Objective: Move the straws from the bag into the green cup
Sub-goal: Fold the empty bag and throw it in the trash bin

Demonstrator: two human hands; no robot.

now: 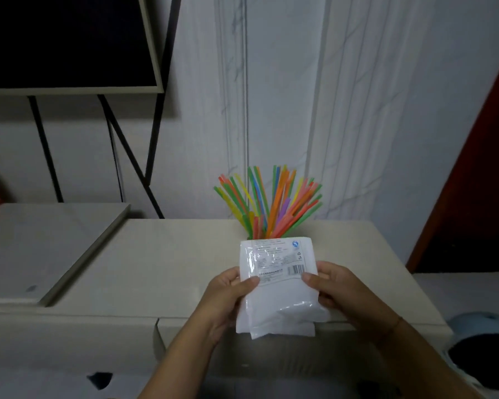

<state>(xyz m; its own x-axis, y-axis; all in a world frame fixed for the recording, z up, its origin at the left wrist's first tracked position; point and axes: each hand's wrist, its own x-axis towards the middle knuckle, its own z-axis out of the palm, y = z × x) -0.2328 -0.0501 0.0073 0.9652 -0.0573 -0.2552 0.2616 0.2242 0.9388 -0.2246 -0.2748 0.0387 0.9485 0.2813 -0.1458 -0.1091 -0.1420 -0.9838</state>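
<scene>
I hold a flat white plastic bag (280,286) upright in front of me, label side facing me with a barcode near its right edge. My left hand (228,295) grips its left edge, thumb on the front. My right hand (332,289) grips its right edge the same way. Behind the bag, a fan of coloured straws (268,203) stands up near the wall. The green cup that holds them is hidden behind the bag. I cannot tell whether any straws are inside the bag.
The beige counter (162,263) runs under my hands, with a raised grey slab (41,246) on its left. A dark framed screen (67,41) on black legs stands at the back left. A red panel (473,168) borders the right.
</scene>
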